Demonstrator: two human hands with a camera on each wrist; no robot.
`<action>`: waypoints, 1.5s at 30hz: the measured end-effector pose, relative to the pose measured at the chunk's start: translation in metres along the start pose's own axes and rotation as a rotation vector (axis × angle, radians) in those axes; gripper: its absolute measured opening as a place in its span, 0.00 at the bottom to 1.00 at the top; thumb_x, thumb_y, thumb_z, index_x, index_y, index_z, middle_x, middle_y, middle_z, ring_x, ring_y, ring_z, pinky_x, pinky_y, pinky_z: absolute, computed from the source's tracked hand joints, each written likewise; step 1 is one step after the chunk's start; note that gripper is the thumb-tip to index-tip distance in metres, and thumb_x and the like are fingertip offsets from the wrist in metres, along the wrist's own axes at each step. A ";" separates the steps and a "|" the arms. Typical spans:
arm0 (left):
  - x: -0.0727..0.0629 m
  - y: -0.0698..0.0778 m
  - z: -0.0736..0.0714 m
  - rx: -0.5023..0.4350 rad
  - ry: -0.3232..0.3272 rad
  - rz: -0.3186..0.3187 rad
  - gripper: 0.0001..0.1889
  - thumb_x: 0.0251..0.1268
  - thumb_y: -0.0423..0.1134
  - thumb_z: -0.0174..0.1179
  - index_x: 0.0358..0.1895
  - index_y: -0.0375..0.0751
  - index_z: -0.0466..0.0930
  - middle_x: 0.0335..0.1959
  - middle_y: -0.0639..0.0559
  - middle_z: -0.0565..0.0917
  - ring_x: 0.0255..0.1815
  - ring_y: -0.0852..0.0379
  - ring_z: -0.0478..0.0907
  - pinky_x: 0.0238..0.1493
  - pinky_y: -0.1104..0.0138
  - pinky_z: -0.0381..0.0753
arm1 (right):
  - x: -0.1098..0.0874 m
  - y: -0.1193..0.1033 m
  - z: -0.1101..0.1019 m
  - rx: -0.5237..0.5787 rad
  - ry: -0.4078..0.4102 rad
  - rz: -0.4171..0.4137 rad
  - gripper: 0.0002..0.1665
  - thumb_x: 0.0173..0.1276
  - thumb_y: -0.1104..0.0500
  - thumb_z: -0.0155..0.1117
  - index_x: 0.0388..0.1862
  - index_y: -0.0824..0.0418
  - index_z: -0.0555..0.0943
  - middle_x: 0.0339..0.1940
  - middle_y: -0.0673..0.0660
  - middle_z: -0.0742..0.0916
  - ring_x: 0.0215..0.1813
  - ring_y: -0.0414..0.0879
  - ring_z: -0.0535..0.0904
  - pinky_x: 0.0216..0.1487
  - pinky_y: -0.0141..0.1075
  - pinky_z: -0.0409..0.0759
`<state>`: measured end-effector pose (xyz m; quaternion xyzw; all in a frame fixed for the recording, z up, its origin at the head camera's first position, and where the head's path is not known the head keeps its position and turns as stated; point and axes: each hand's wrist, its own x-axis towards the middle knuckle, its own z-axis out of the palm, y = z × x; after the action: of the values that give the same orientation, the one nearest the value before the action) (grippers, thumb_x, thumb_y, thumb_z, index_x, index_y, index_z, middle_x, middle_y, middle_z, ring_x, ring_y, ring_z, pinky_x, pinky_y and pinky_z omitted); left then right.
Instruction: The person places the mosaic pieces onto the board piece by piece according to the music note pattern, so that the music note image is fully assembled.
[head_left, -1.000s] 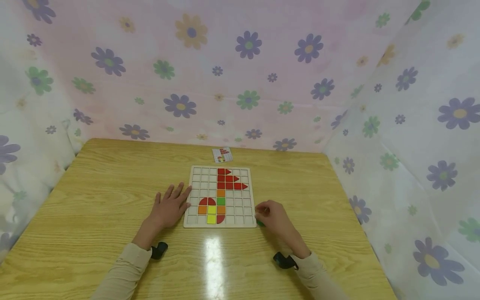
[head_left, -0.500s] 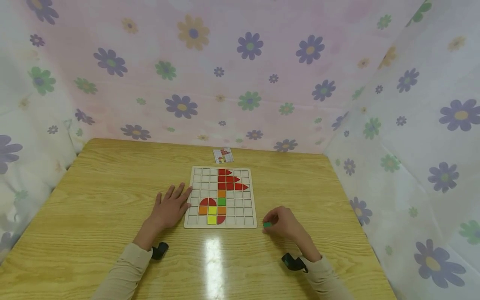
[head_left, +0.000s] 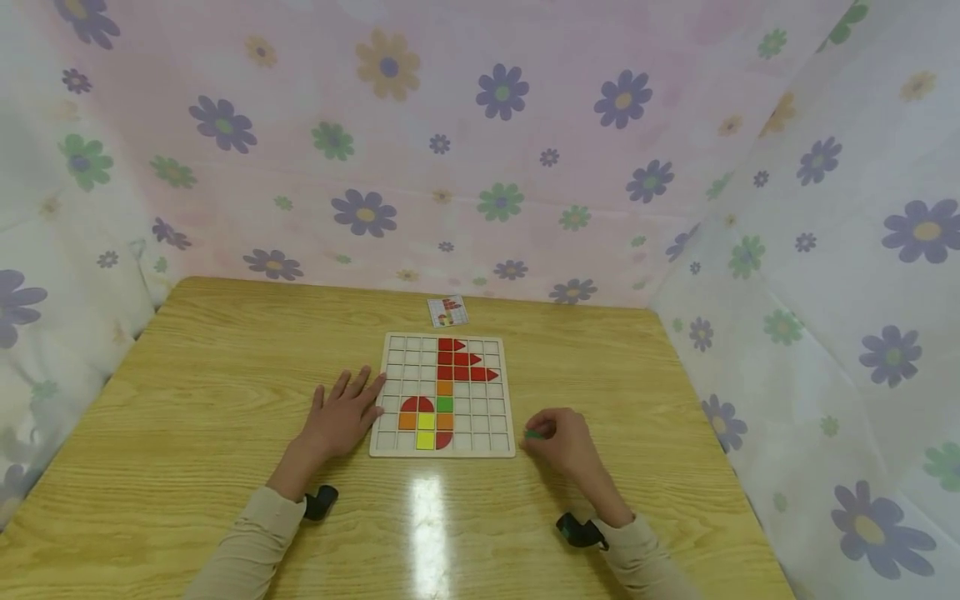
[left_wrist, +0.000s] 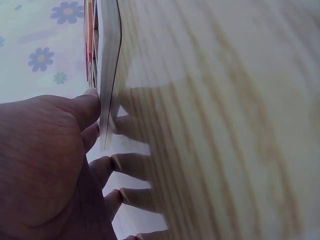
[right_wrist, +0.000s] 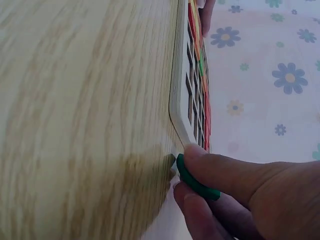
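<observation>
A square wooden grid board lies on the table, with red, orange, green and yellow pieces set in some cells. My right hand is just off the board's right edge. Its thumb and fingers pinch a small dark green piece, partly covered by the fingers; in the right wrist view it is close to the tabletop. My left hand rests with spread fingers on the table, its fingertips at the board's left edge. In the left wrist view the thumb lies against the board's side.
Behind the board lies a small card printed with a coloured grid picture. The wooden table is bordered by flower-patterned cloth at the back and both sides. A black wrist camera sits on the right wrist, another on the left.
My right hand drew back rightward from the board's edge, bringing the green piece into view between its fingers, then shifted slightly up and left. The left hand keeps its place.
</observation>
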<state>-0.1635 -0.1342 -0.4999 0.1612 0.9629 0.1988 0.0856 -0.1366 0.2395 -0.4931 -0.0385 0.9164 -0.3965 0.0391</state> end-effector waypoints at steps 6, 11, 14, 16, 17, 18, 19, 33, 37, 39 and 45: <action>0.000 -0.001 0.001 -0.001 0.005 -0.002 0.30 0.83 0.47 0.48 0.81 0.43 0.58 0.82 0.36 0.55 0.81 0.29 0.47 0.72 0.27 0.45 | 0.001 -0.004 0.009 0.110 0.039 -0.077 0.08 0.65 0.70 0.71 0.43 0.66 0.90 0.37 0.60 0.92 0.39 0.50 0.90 0.39 0.33 0.86; 0.001 -0.003 0.004 -0.003 0.015 0.001 0.30 0.83 0.48 0.47 0.81 0.44 0.58 0.82 0.37 0.55 0.81 0.30 0.47 0.72 0.27 0.44 | -0.001 -0.012 0.021 0.192 0.081 -0.084 0.08 0.65 0.70 0.71 0.43 0.66 0.89 0.37 0.59 0.91 0.40 0.50 0.89 0.40 0.30 0.85; 0.002 -0.004 0.005 0.005 0.021 0.003 0.30 0.83 0.48 0.47 0.81 0.44 0.58 0.82 0.37 0.55 0.81 0.30 0.48 0.72 0.27 0.45 | -0.001 -0.016 0.031 0.200 0.058 -0.098 0.09 0.66 0.69 0.71 0.45 0.66 0.89 0.37 0.58 0.91 0.39 0.47 0.89 0.40 0.29 0.84; 0.002 -0.005 0.005 0.004 0.022 0.003 0.30 0.83 0.48 0.48 0.81 0.44 0.58 0.82 0.37 0.55 0.81 0.30 0.47 0.72 0.27 0.44 | -0.002 -0.019 0.037 0.177 0.036 -0.120 0.08 0.66 0.68 0.72 0.43 0.65 0.90 0.36 0.57 0.91 0.38 0.45 0.88 0.40 0.29 0.84; 0.002 -0.005 0.005 0.002 0.021 0.002 0.30 0.83 0.48 0.48 0.81 0.44 0.58 0.82 0.37 0.55 0.81 0.30 0.47 0.73 0.27 0.44 | -0.002 -0.021 0.039 0.167 0.027 -0.131 0.06 0.66 0.67 0.72 0.41 0.64 0.90 0.35 0.56 0.91 0.37 0.44 0.88 0.40 0.29 0.84; 0.002 -0.005 0.005 0.003 0.021 0.003 0.30 0.83 0.48 0.48 0.81 0.44 0.58 0.82 0.37 0.55 0.81 0.30 0.47 0.72 0.27 0.44 | -0.002 -0.023 0.042 0.158 0.020 -0.141 0.04 0.66 0.65 0.73 0.39 0.63 0.90 0.35 0.54 0.91 0.36 0.42 0.87 0.39 0.29 0.84; 0.002 -0.005 0.005 0.002 0.021 0.002 0.30 0.83 0.48 0.47 0.81 0.44 0.58 0.82 0.37 0.55 0.81 0.30 0.47 0.72 0.27 0.44 | -0.002 -0.025 0.044 0.154 0.014 -0.151 0.02 0.65 0.64 0.74 0.37 0.62 0.89 0.33 0.53 0.91 0.35 0.41 0.87 0.38 0.29 0.84; 0.004 -0.007 0.009 -0.011 0.016 0.008 0.30 0.83 0.48 0.47 0.81 0.44 0.57 0.82 0.37 0.54 0.82 0.30 0.46 0.72 0.27 0.42 | -0.001 -0.052 0.080 0.319 -0.220 -0.187 0.05 0.69 0.57 0.72 0.37 0.58 0.89 0.37 0.52 0.91 0.36 0.39 0.86 0.41 0.30 0.84; 0.004 -0.007 0.009 -0.010 0.013 0.004 0.30 0.83 0.48 0.47 0.81 0.44 0.57 0.82 0.37 0.54 0.82 0.30 0.46 0.73 0.27 0.43 | 0.006 -0.060 0.090 0.342 -0.220 -0.193 0.04 0.69 0.60 0.72 0.38 0.60 0.89 0.37 0.56 0.91 0.35 0.39 0.87 0.40 0.29 0.84; 0.004 -0.006 0.010 -0.007 0.015 0.002 0.30 0.83 0.48 0.47 0.81 0.44 0.57 0.82 0.37 0.54 0.82 0.30 0.46 0.73 0.27 0.43 | 0.009 -0.065 0.094 0.338 -0.205 -0.197 0.04 0.68 0.60 0.73 0.38 0.61 0.89 0.36 0.56 0.91 0.34 0.38 0.86 0.38 0.29 0.83; 0.003 -0.006 0.008 -0.003 0.023 -0.003 0.30 0.83 0.48 0.47 0.81 0.45 0.57 0.82 0.38 0.54 0.82 0.30 0.47 0.73 0.28 0.43 | 0.016 -0.082 0.103 0.301 -0.157 -0.241 0.03 0.66 0.60 0.75 0.34 0.59 0.90 0.30 0.55 0.90 0.27 0.37 0.79 0.28 0.27 0.76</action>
<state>-0.1666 -0.1360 -0.5098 0.1571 0.9638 0.2021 0.0750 -0.1388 0.1072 -0.5041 -0.1722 0.8298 -0.5264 0.0679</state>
